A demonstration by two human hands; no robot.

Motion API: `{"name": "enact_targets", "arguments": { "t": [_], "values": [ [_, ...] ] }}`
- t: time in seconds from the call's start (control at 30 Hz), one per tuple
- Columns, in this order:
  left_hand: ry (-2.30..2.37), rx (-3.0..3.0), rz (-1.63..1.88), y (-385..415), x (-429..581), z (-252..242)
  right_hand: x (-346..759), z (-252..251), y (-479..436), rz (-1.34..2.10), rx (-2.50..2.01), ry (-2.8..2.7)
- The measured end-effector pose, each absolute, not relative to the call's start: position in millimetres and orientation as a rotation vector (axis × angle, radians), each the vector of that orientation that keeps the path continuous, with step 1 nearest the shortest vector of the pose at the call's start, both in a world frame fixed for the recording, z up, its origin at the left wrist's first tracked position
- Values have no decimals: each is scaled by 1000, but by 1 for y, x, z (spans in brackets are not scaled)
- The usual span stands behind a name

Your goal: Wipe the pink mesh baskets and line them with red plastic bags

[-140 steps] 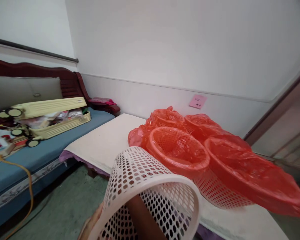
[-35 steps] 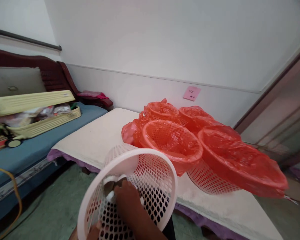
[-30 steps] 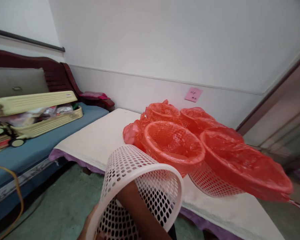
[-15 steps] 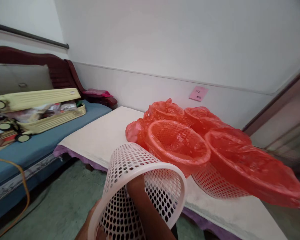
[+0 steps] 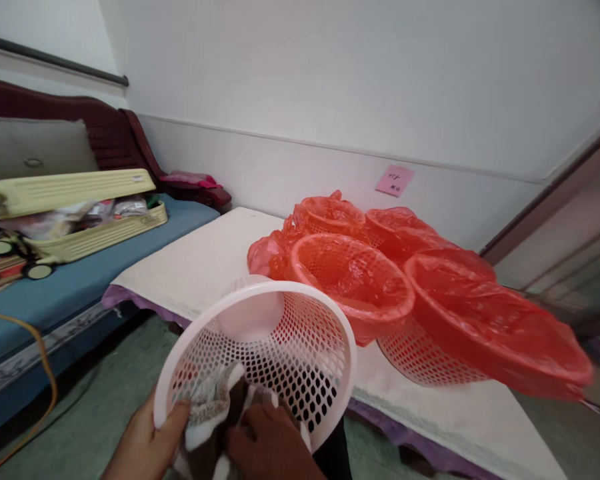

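A white perforated plastic basket (image 5: 300,347) is tipped with its mouth toward me at the bottom centre. My left hand (image 5: 145,440) grips its near left rim, thumb over the edge. My right hand (image 5: 267,443) is inside the basket's lower part, fingers closed on a white and brown cloth (image 5: 207,410) pressed against the inner wall. Behind the basket, several white baskets lined with red plastic bags (image 5: 360,287) stand on a low table covered with a cream cloth (image 5: 205,260).
A blue sofa (image 5: 70,293) at the left carries an open yellow suitcase (image 5: 80,213) and a grey cushion. An orange cable (image 5: 40,373) hangs off its front. A pink note (image 5: 394,181) sticks to the wall. Green floor lies between sofa and table.
The basket has turned so its open mouth faces me. My right hand has drawn back from deep inside to the lower rim with the cloth, and my left hand now shows on the rim.
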State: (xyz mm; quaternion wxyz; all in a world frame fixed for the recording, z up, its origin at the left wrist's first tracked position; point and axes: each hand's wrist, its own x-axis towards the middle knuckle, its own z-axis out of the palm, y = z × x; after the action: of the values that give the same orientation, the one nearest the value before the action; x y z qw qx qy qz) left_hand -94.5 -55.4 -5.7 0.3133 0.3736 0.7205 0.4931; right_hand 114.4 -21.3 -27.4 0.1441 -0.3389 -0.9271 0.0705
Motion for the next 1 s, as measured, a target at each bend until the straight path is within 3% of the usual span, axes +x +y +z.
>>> {"name": "enact_targets", "arguments": {
  "t": [0.13,0.63,1.0],
  "values": [
    [1911,1141,1251,-48,-93,12,99,-49,-26,-54,-942,-2443],
    [1949,1129,1268,-44,-109,22,63,-47,-25,-73,-751,-2268],
    [1710,537,1395,-61,-61,-43,59,-43,-17,261,-766,-2405]
  ]
}}
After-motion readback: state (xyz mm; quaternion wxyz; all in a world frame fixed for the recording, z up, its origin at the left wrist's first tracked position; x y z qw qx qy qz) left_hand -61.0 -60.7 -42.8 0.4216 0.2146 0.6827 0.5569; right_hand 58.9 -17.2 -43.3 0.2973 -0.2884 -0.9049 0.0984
